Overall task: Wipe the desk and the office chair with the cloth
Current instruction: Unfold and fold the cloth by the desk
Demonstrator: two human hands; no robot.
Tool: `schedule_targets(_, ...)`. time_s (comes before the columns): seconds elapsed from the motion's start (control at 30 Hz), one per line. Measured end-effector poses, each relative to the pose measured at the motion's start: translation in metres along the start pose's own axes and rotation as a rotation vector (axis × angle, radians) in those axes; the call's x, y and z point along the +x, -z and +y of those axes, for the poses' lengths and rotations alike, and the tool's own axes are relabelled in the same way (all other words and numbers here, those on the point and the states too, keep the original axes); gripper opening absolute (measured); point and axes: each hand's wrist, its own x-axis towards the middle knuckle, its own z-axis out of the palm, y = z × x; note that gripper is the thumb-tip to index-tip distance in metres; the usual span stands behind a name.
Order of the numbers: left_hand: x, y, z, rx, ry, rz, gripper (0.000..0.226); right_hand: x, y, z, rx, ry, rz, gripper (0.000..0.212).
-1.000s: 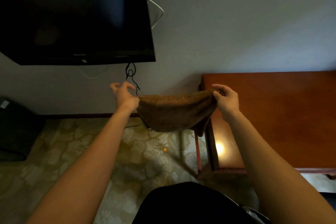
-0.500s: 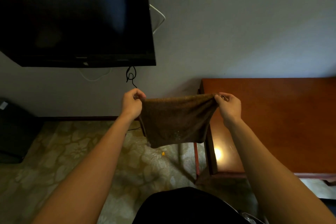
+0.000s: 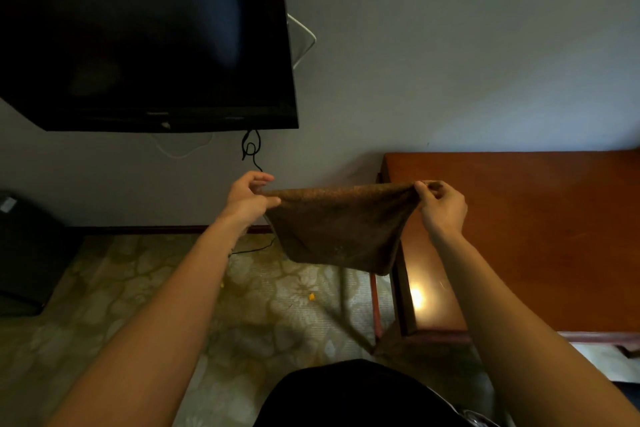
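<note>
1. Fingers (image 3: 263, 179) of left hand (image 3: 247, 199) pinch the top left corner of the brown cloth (image 3: 341, 229); right hand (image 3: 441, 208) pinches the top right corner, fingers curled on it.
2. Cloth is stretched between both hands in the air, top edge taut, lower part hanging free and touching no surface.
3. Cloth's right end overlaps the left edge of the reddish wooden desk (image 3: 536, 236); desk is against the wall, with glare near its left front corner.
4. Black TV (image 3: 145, 35) on the wall upper left, black cable (image 3: 251, 149) dangling below it, patterned carpet (image 3: 104, 305) underneath.
</note>
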Motion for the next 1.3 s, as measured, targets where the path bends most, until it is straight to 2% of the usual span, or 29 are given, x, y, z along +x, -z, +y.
schedule_targets(0.1, -0.002, -0.003, -0.005, 0.155, -0.071, -0.001, 0.034, -0.001, 0.000, -0.001, -0.008, -0.029, 0.015, 0.012)
schedule_targets(0.23, -0.002, -0.004, -0.006, 0.253, -0.165, 0.058, 0.022, -0.002, 0.001, 0.001, -0.001, -0.033, -0.019, 0.025)
schedule_targets(0.37, -0.002, -0.006, -0.007, 0.417, -0.132, 0.109, 0.014, -0.005, -0.002, 0.005, 0.008, -0.031, -0.043, 0.021)
schedule_targets(0.4, -0.002, -0.008, -0.007, 0.374, -0.083, 0.093, 0.013, -0.005, -0.003, 0.007, 0.024, -0.053, -0.047, 0.022)
schedule_targets(0.5, -0.005, -0.014, 0.001, 0.012, 0.081, 0.048, 0.018, -0.006, -0.011, 0.015, 0.109, -0.141, -0.121, 0.032)
schedule_targets(0.63, -0.017, -0.037, 0.010, -0.203, 0.246, -0.074, 0.014, -0.018, -0.029, 0.016, 0.227, -0.220, -0.228, 0.039)
schedule_targets(0.77, -0.033, -0.064, 0.016, -0.271, 0.255, -0.138, 0.020, -0.041, -0.051, 0.004, 0.384, -0.258, -0.339, 0.031)
schedule_targets(0.9, -0.046, -0.082, 0.018, -0.347, 0.209, -0.115, 0.022, -0.057, -0.059, -0.004, 0.398, -0.160, -0.369, 0.015)
schedule_targets(1.07, -0.054, -0.101, 0.021, -0.396, 0.190, -0.102, 0.022, -0.073, -0.066, -0.010, 0.373, -0.029, -0.508, 0.013)
schedule_targets(1.3, -0.050, -0.106, 0.023, -0.392, 0.239, -0.081, 0.014, -0.074, -0.061, -0.010, 0.333, 0.031, -0.486, 0.017)
